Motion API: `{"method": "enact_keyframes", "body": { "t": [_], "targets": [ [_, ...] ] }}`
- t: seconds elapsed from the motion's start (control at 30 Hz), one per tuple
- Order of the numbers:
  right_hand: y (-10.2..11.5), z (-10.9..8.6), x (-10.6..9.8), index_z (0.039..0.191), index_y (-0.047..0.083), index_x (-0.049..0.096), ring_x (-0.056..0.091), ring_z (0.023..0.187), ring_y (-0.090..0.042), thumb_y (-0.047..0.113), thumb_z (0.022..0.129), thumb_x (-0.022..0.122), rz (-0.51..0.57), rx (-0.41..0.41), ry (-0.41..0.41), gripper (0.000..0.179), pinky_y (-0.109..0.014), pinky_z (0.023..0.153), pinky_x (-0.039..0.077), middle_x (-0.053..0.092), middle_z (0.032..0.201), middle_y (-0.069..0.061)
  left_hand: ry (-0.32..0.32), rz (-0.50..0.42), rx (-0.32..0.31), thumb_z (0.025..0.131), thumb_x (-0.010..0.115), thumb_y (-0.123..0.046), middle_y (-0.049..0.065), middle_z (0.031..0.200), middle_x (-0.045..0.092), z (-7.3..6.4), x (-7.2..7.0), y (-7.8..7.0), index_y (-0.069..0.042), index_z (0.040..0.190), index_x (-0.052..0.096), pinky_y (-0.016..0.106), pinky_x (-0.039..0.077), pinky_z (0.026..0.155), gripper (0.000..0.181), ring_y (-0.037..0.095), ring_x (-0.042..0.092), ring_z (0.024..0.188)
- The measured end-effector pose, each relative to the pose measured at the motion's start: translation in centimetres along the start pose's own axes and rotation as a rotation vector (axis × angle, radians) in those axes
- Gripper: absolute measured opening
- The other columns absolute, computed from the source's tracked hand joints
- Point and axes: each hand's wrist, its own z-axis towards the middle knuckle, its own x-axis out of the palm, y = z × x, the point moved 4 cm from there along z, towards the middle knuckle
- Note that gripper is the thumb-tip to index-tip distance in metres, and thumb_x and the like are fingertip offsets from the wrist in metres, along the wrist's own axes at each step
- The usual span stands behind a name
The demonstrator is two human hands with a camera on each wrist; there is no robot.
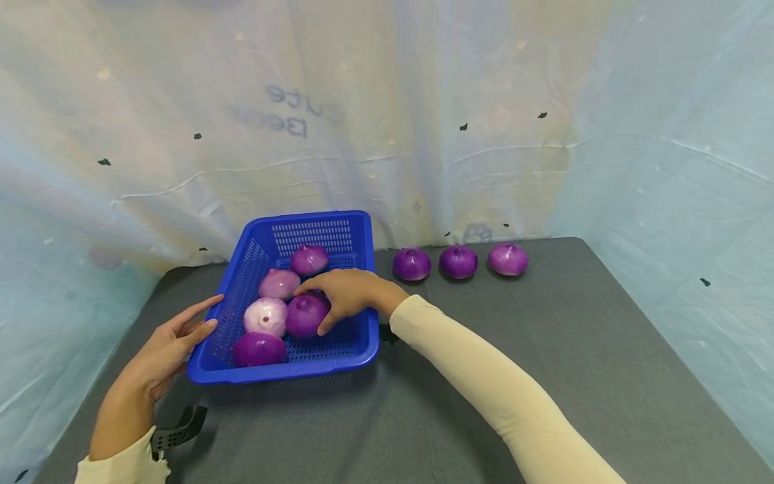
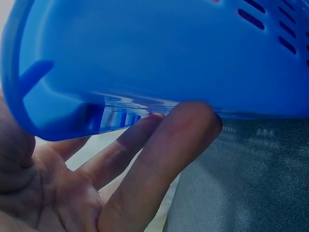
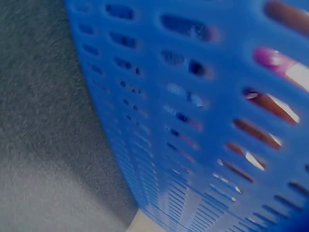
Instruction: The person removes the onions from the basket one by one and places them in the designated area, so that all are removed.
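A blue slotted plastic basket holds several purple and pinkish onions. Inside it, my right hand grips a dark purple onion, thumb on the near side and fingers over the far side. A pale onion sits just left of that one, with another purple onion in front. My left hand touches the basket's left rim with fairly straight fingers. In the left wrist view, its fingers lie against the basket's outer wall. The right wrist view shows mostly slotted wall, the right hand largely hidden behind it.
Three purple onions, left, middle and right, stand in a row on the grey table right of the basket. A pale curtain hangs behind the table and at both sides.
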Motion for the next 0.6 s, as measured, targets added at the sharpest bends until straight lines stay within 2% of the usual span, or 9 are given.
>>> {"method": "enact_keyframes", "body": {
  "t": [0.17,0.4,0.6],
  "targets": [
    [-0.18,0.00,-0.29,0.146,0.035,0.046,0.050,0.135,-0.017,0.047,0.077,0.084,0.094,-0.023,-0.043,0.080,-0.039,0.111,0.044,0.052,0.147,0.007,-0.002,0.002,0.002,0.102,0.049,-0.048,0.006,0.136,0.059,-0.04,-0.02,-0.03,-0.027,0.161,0.017,0.044,0.061,0.079,0.070,0.014,0.072,0.096],
    [-0.39,-0.07,-0.57,0.150,0.032,0.044,0.047,0.140,-0.018,0.047,0.077,0.084,0.171,-0.042,-0.090,0.084,-0.042,0.113,0.042,0.048,0.151,0.007,-0.004,-0.002,0.010,0.102,0.050,-0.047,0.003,0.133,0.061,-0.01,-0.06,-0.06,-0.026,0.161,0.017,0.044,0.061,0.079,0.071,0.014,0.072,0.095],
    [-0.36,-0.32,-0.69,0.150,0.030,0.044,0.048,0.139,-0.019,0.046,0.077,0.084,0.239,-0.052,-0.109,0.085,-0.040,0.111,0.044,0.049,0.151,0.005,-0.007,-0.009,0.009,0.101,0.051,-0.047,0.001,0.131,0.062,0.00,-0.02,0.04,-0.026,0.161,0.017,0.044,0.061,0.079,0.071,0.013,0.072,0.095]
  ]
}}
